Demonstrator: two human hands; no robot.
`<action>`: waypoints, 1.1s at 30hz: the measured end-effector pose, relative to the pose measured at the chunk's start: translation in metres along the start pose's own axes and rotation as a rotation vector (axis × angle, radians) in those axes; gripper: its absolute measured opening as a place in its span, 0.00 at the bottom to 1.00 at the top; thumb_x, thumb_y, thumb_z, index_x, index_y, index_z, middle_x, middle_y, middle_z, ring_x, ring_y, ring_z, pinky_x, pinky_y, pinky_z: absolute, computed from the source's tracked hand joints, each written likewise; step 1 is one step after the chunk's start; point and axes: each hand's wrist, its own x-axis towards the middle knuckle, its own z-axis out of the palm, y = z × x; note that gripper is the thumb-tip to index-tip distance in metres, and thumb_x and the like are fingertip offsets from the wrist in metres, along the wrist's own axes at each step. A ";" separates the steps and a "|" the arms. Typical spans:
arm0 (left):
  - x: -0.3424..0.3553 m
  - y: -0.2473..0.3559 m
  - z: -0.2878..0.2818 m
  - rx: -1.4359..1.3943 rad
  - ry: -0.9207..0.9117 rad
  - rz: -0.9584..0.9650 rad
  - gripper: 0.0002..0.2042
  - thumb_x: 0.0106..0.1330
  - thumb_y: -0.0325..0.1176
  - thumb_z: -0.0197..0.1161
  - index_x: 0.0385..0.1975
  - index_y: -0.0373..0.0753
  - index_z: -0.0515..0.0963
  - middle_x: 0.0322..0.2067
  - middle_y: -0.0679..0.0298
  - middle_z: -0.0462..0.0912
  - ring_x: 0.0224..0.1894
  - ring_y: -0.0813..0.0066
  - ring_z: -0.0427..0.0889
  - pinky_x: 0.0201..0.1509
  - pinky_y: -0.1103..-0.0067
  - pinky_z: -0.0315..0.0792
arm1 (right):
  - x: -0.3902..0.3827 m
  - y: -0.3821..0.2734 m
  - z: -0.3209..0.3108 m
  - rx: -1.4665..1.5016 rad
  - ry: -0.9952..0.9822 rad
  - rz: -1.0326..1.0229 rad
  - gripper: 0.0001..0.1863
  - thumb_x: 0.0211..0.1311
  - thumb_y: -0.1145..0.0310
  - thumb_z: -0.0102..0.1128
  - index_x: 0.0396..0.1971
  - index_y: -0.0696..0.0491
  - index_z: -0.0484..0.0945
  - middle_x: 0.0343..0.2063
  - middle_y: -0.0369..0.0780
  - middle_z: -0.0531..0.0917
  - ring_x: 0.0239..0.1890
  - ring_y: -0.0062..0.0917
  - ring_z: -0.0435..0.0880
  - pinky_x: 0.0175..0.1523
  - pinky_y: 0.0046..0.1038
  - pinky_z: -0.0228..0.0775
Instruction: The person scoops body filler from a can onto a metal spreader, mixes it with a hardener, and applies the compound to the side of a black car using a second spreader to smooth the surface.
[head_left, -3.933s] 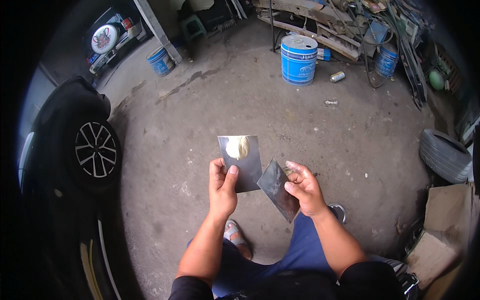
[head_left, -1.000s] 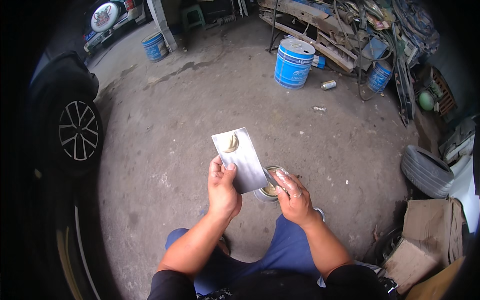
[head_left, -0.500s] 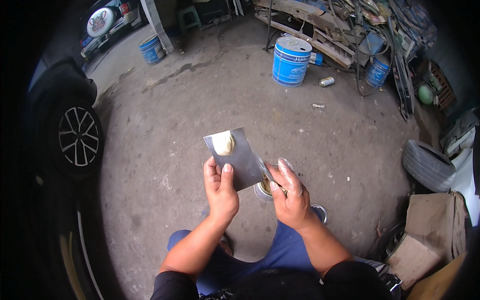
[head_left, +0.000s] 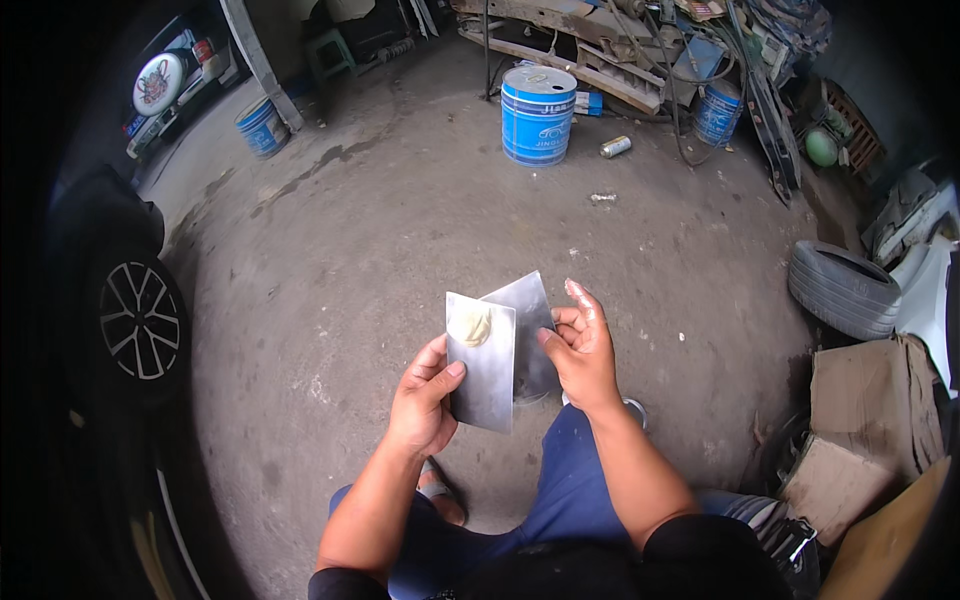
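Observation:
My left hand (head_left: 424,398) grips a flat grey metal putty spreader (head_left: 484,385) by its left edge, thumb on the face. A dollop of cream-coloured paste (head_left: 469,326) sits near the top of this plate. Partly behind it is a second flat metal spreader (head_left: 530,305), tilted to the left. My right hand (head_left: 584,352) pinches that one at its right edge, with the index finger raised and smeared with whitish paste. The two plates overlap; whether they touch I cannot tell. Below them, an open can is almost wholly hidden.
A blue drum (head_left: 538,118) stands ahead on the concrete floor, a small can (head_left: 616,147) lying beside it. To the right are a tyre (head_left: 843,290) and cardboard boxes (head_left: 866,395). A dark car's wheel (head_left: 141,320) is at the left. Scrap parts fill the far right.
The left spreader has turned more upright and moved right and down. My right hand has lifted its spreader, turning its broad face into view behind the other. The view has shifted slightly.

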 end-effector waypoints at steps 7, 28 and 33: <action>0.003 -0.023 0.000 0.058 -0.021 -0.176 0.21 0.68 0.23 0.55 0.62 0.33 0.67 0.55 0.59 0.77 0.56 0.71 0.76 0.61 0.73 0.69 | 0.005 0.009 0.010 0.158 0.038 0.000 0.32 0.64 0.78 0.57 0.66 0.57 0.55 0.41 0.43 0.78 0.39 0.21 0.81 0.46 0.24 0.75; 0.003 0.006 -0.071 0.325 0.209 0.072 0.22 0.69 0.24 0.52 0.63 0.32 0.66 0.57 0.57 0.75 0.58 0.69 0.74 0.64 0.71 0.66 | -0.185 0.278 -0.348 -0.627 0.761 1.007 0.28 0.58 0.68 0.59 0.60 0.51 0.68 0.37 0.45 0.83 0.39 0.32 0.82 0.42 0.33 0.76; -0.001 0.005 -0.079 0.347 0.221 0.045 0.21 0.69 0.24 0.52 0.63 0.33 0.66 0.57 0.57 0.75 0.58 0.69 0.74 0.65 0.71 0.66 | -0.189 0.321 -0.332 -1.010 0.708 1.039 0.25 0.56 0.64 0.62 0.55 0.52 0.73 0.49 0.51 0.81 0.54 0.43 0.79 0.57 0.40 0.72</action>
